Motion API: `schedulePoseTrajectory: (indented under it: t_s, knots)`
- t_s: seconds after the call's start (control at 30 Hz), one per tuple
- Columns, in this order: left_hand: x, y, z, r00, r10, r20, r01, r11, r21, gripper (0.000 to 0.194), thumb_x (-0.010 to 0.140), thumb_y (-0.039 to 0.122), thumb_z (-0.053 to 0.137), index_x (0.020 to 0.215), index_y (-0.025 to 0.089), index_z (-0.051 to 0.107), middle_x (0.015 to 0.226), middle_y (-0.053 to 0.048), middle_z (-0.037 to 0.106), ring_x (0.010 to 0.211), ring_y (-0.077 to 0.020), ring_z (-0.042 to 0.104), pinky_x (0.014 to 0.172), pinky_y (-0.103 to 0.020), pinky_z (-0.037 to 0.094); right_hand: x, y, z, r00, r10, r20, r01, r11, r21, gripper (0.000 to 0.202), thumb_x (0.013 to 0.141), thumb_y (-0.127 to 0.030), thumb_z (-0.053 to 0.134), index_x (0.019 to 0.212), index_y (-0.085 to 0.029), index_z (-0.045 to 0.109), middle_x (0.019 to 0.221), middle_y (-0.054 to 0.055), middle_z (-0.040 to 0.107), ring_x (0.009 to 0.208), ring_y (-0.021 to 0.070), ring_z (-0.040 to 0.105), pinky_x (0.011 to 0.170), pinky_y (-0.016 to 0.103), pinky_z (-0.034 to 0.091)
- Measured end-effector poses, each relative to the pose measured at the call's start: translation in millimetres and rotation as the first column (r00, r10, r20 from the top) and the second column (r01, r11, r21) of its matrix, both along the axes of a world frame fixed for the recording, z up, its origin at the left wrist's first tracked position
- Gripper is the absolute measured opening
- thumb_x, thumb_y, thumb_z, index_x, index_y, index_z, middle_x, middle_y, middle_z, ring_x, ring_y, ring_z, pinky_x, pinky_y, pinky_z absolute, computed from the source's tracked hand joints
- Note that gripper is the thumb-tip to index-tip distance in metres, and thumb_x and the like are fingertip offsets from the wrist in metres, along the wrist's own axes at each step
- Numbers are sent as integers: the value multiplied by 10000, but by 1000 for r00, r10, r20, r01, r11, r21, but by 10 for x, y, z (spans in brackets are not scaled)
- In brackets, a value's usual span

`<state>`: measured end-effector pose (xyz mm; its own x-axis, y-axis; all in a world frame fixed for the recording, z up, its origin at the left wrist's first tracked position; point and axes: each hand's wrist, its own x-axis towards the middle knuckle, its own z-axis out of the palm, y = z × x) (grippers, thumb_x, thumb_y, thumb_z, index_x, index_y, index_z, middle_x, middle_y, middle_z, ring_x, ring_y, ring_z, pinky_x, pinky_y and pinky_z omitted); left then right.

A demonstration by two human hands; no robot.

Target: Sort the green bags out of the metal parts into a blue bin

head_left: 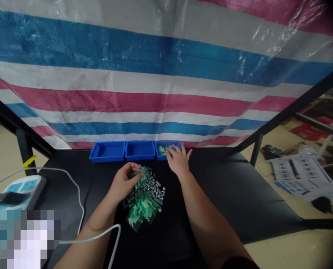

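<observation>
My left hand (125, 181) is at the far end of a pile in the middle of the table, its thumb and fingers closed on a small green plastic packet (144, 174). More green packets (144, 209) lie at the near side of the pile. Between them are loose screws and dark cylindrical pieces (154, 189), partly covered by the packets. My right hand (179, 160) reaches over the front of the right blue bin (161, 157), fingers spread apart. Some green packets (162, 150) show inside that bin; the hand hides part of it.
Two more blue bins, the left one (107, 152) and the middle one (140, 151), stand in the same row at the table's back edge. Behind them hangs a striped sheet (144, 101). A white power strip (28, 192) and a white cable (81, 194) are at the left.
</observation>
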<state>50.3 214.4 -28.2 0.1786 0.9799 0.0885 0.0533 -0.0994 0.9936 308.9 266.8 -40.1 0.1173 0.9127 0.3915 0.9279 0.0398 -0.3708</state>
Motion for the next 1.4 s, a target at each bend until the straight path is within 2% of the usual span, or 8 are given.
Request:
schedulePoseTrajectory:
  t_s: [0.1, 0.2, 0.3, 0.43, 0.7, 0.9, 1.2, 1.4]
  knots:
    - [7, -8, 6, 1000, 9, 15, -9, 1000, -5, 285, 761, 332, 781, 934, 176, 617, 879, -13, 621, 819, -148, 616, 736, -254, 480, -36, -94, 83, 998, 29, -48, -22, 989, 144, 275, 984, -381, 540, 1165, -289, 725, 1454, 88, 543, 1485, 397, 257, 1158, 761, 34]
    - [21, -18, 4, 1000, 11, 20, -11, 1000, -9, 299, 769, 361, 786, 930, 176, 616, 857, -7, 621, 779, -141, 601, 709, -253, 470, -153, -251, 215, 947, 277, -163, -229, 938, 262, 252, 955, -313, 575, 1161, -235, 697, 1334, 118, 600, 1338, 313, 485, 1181, 575, 305]
    - [34, -24, 2, 999, -2, 34, 2, 1000, 6, 284, 786, 378, 779, 907, 177, 619, 838, -4, 621, 762, -136, 585, 697, -248, 458, -369, -419, 302, 738, 606, -297, -558, 796, 236, 318, 918, -269, 619, 1233, -230, 635, 1208, 98, 650, 1091, 226, 643, 996, 387, 521]
    - [42, -23, 1, 998, 5, 59, -7, 1000, 26, 277, 797, 387, 774, 878, 174, 617, 812, 1, 610, 755, -132, 571, 692, -239, 448, -641, -528, 268, 540, 737, -407, -724, 653, 222, 257, 906, -220, 618, 1161, -235, 640, 1048, 42, 708, 940, 180, 689, 864, 308, 555]
    - [75, -18, -28, 990, 41, 133, -36, 999, -40, 297, 813, 393, 756, 972, 181, 620, 852, -7, 625, 798, -141, 602, 759, -260, 476, -350, -207, 123, 877, 358, -322, -197, 877, 439, 193, 940, -280, 577, 1096, -221, 673, 1062, 85, 722, 1029, 243, 654, 965, 409, 511]
    - [80, -39, -65, 994, -43, 103, 43, 999, -4, 231, 844, 358, 722, 953, 182, 619, 856, -12, 607, 782, -138, 581, 726, -257, 465, -164, -1, 30, 994, -9, -105, 34, 971, 238, 226, 922, -313, 593, 1089, -252, 734, 1313, 110, 646, 1270, 339, 515, 1131, 647, 299]
    - [62, -19, -46, 998, -24, 55, 23, 999, 22, 214, 856, 372, 687, 920, 179, 621, 848, -16, 617, 770, -145, 577, 709, -251, 451, -300, -127, -23, 987, 155, 39, -158, 984, 88, 326, 1016, -395, 477, 1274, -302, 653, 1439, 77, 580, 1404, 310, 433, 1174, 727, -29]
    - [-46, 0, 21, 972, 90, -218, -61, 989, 135, 170, 898, 360, 603, 902, 196, 649, 821, -17, 669, 704, -157, 585, 642, -253, 428, -345, -209, 80, 986, 167, -14, -164, 979, 125, 306, 997, -378, 516, 1252, -278, 651, 1457, 99, 554, 1424, 346, 397, 1153, 756, -33]
